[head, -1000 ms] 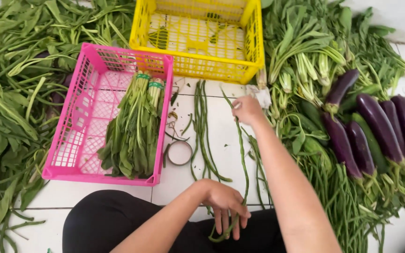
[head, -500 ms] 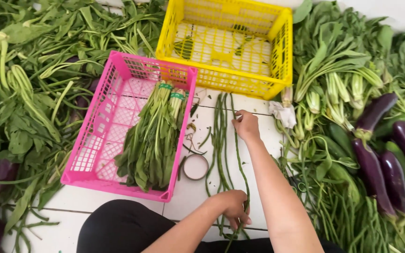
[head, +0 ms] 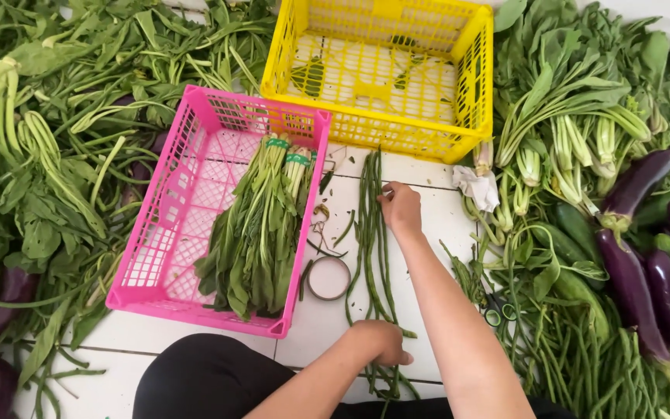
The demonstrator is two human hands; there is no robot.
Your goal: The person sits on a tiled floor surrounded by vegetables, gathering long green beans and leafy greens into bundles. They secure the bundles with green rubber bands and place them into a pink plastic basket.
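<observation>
A bunch of long green beans (head: 371,233) lies stretched out on the white tiled floor between the crates and me. My right hand (head: 399,208) rests on the upper part of the bunch, fingers curled around the beans. My left hand (head: 385,343) grips the lower end of the same bunch near my knee. Left of the beans stands a pink crate (head: 188,225) with two tied bundles of leafy greens (head: 261,229) in it. A roll of tape (head: 329,278) lies between the crate and the beans.
A yellow crate (head: 381,74), almost bare, stands behind the beans. Loose leafy greens (head: 48,140) pile up at the left. At the right lie more greens (head: 575,116), purple eggplants (head: 645,271), a heap of long beans (head: 591,365) and green-handled scissors (head: 498,310).
The view has shifted left. My right hand has slid along the bean bunch, laying it straighter on the floor, while my left hand keeps hold of the lower end.
</observation>
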